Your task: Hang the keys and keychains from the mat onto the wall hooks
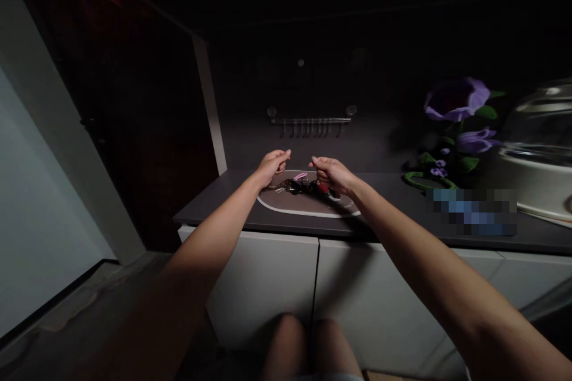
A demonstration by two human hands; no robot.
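My left hand [273, 166] is raised over the left part of an oval mat [308, 208], its fingers closed in a pinch. To its right, a short gap away, my right hand [331, 174] is also pinched shut, with the fingertips pointing left. Whatever either hand may hold is too small and dim to make out. Below and between them a dark heap of what look like keys and trinkets [295, 186] lies on the mat, with a pink strap [301, 177] on top. My right hand hides part of the heap.
A clear rail with several hooks [311, 121] is fixed to the dark wall behind the mat. Purple flowers [458, 101] and a domed, pale-based container [536, 172] stand on the counter [214, 205] at right. White cabinet doors [268, 274] are below; a dark door [134, 119] is at left.
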